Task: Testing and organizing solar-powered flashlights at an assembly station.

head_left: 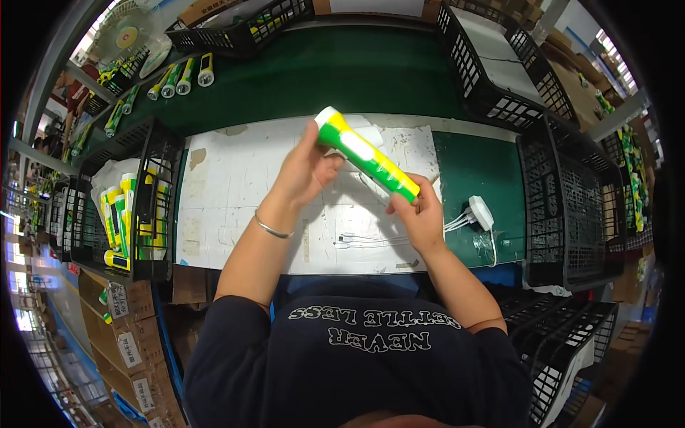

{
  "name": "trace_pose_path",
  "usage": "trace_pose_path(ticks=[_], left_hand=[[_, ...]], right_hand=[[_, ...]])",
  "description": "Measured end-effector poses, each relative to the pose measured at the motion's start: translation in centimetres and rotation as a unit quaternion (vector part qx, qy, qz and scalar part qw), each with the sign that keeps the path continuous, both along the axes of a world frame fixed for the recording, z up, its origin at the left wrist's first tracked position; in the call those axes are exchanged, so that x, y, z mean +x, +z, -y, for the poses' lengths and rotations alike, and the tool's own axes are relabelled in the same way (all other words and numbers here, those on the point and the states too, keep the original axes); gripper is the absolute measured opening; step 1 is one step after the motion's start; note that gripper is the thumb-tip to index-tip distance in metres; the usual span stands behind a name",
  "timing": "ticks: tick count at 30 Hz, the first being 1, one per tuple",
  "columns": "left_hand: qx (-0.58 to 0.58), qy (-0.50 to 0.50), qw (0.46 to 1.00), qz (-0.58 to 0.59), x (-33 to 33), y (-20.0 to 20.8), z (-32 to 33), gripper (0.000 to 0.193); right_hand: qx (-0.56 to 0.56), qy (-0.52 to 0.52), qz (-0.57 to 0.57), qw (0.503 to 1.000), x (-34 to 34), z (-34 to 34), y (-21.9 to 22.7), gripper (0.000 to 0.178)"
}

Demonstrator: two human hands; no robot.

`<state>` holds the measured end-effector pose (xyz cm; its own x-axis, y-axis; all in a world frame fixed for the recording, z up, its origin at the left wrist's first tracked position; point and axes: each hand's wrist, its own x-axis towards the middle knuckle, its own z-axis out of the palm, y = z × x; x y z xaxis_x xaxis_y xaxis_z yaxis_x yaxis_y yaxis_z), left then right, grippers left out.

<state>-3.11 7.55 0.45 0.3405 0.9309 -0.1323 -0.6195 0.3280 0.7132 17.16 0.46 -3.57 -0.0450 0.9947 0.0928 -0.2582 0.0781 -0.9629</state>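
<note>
A green and yellow flashlight is held slantwise above the white work sheet, its white-rimmed head up and to the left. My left hand curls around the head end, thumb along its side. The thin tail end is gripped between the thumb and fingers of my right hand. A white panel shows on the flashlight's body. Beneath it, partly covered, a white object lies on the sheet. White charging cables run across the sheet near my right wrist to a white charger.
At left, a black crate holds several flashlights. More flashlights lie in a row at the back left of the green table. Black crates stand at the right and back right. Cardboard boxes are stacked lower left.
</note>
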Motion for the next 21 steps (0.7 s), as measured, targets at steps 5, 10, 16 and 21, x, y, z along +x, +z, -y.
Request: trace_pose_path(ticks=[5,10,16,21], left_hand=[[0.009,0.036,0.999,-0.028,3.5,-1.3,1.4,0.051],[-0.073,0.029,0.997,-0.009,4.8,-1.8,2.3,0.046],[-0.106,0.004,0.994,-0.027,4.4,-1.8,2.3,0.046],[-0.111,-0.035,0.993,-0.016,4.4,-2.2,2.4,0.04]], right_hand=[[-0.166,0.149,-0.025,0.974,-2.0,1.7,1.6,0.022],[-0.135,0.195,-0.001,0.972,-2.9,3.1,0.0,0.022],[-0.125,0.185,0.022,0.975,-0.5,3.3,0.6,0.025],[-0.138,0.157,0.059,0.976,1.0,2.9,0.4,0.02]])
